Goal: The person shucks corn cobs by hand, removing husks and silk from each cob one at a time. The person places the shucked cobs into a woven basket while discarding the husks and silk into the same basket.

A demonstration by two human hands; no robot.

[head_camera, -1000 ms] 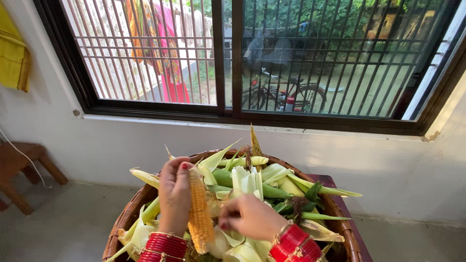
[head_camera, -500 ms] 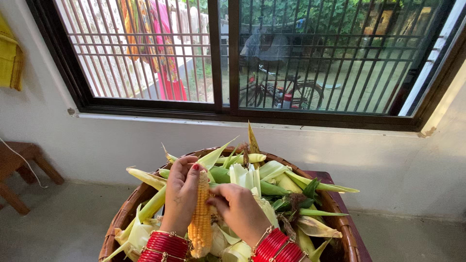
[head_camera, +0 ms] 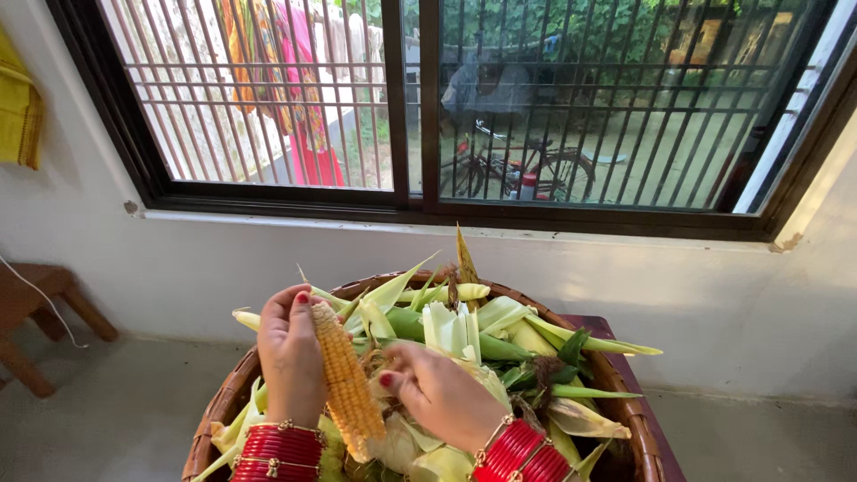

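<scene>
Two hands: the left hand (head_camera: 290, 357) and the right hand (head_camera: 437, 393). One husked yellow corn cob (head_camera: 344, 379), gripped in the left hand, with the right hand just beside it. One round woven basket (head_camera: 625, 406) beneath both hands. Many green and pale corn husks (head_camera: 451, 330) heaped in the basket beyond the hands; exact number cannot be told. Two stacks of red bangles (head_camera: 281, 451), one at each wrist. One barred window (head_camera: 428, 98) far beyond the hands. One wooden stool (head_camera: 40, 299) well to the left of the left hand.
</scene>
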